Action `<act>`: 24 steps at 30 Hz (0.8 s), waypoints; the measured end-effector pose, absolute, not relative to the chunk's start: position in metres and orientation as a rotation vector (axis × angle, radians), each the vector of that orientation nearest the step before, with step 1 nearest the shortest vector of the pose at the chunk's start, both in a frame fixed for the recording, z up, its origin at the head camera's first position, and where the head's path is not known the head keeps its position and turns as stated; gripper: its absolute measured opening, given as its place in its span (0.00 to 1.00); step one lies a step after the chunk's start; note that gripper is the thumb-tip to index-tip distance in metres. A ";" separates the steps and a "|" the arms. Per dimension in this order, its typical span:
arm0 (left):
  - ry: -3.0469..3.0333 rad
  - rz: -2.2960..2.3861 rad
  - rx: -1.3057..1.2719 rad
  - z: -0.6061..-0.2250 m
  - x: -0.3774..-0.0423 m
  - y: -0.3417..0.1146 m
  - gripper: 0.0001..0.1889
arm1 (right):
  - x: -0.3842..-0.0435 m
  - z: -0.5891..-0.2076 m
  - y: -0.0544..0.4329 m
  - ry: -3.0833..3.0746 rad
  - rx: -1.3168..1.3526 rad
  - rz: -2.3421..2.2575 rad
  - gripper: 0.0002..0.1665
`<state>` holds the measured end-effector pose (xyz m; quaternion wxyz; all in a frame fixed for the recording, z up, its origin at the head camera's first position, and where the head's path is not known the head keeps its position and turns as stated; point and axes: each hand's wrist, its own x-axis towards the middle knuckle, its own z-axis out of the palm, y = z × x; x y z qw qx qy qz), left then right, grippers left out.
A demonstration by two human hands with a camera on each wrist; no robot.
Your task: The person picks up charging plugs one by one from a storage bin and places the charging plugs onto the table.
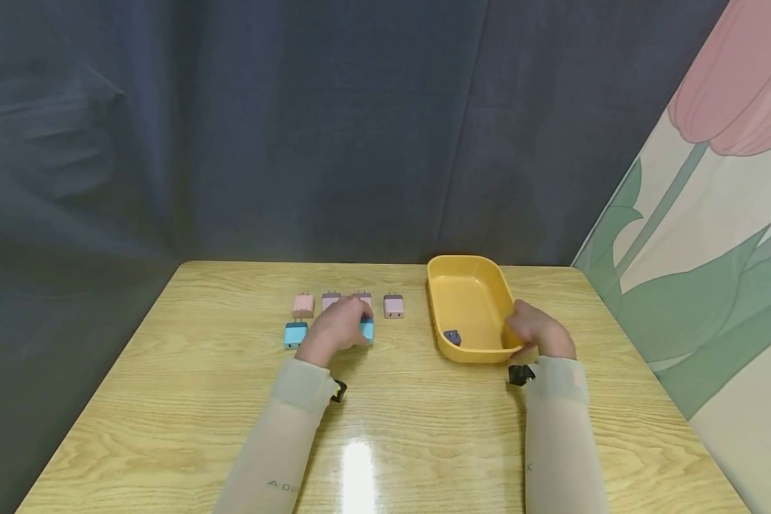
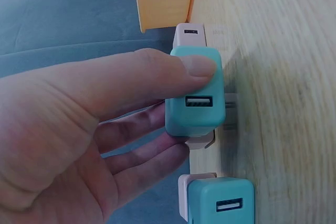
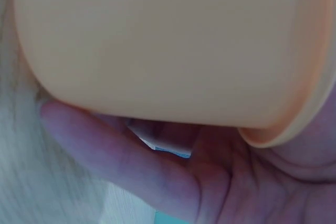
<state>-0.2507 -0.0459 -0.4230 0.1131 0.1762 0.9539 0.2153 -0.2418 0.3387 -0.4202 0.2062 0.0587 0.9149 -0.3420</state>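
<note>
My left hand (image 1: 340,327) pinches a turquoise USB charger (image 2: 197,118), its thumb flat across the face with the port and the other fingers behind. In the head view the hand partly covers this charger (image 1: 367,331). A second turquoise charger (image 1: 295,335) lies just left of that hand. My right hand (image 1: 541,330) grips the near right corner of a yellow plastic bin (image 1: 470,300), fingers over its rim and thumb along the outer wall (image 3: 157,51). Inside the bin, at its near left corner, lies a dark purple charger (image 1: 452,337).
Behind the left hand stands a row of chargers: a pink one (image 1: 304,305), two lilac ones with dark tops partly behind the hand, and another lilac one (image 1: 394,306) nearer the bin. A dark curtain (image 1: 360,143) hangs along the far edge of the wooden table (image 1: 424,428).
</note>
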 end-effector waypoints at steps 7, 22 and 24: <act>2.805 0.629 0.501 -0.425 -0.250 -0.045 0.25 | -0.243 -0.421 0.339 2.555 0.156 -0.940 0.27; 2.822 0.606 0.474 -0.425 -0.252 -0.044 0.25 | -0.243 -0.419 0.338 2.570 0.119 -0.938 0.22; 2.819 0.609 0.468 -0.426 -0.252 -0.044 0.25 | -0.244 -0.419 0.338 2.574 0.112 -0.929 0.21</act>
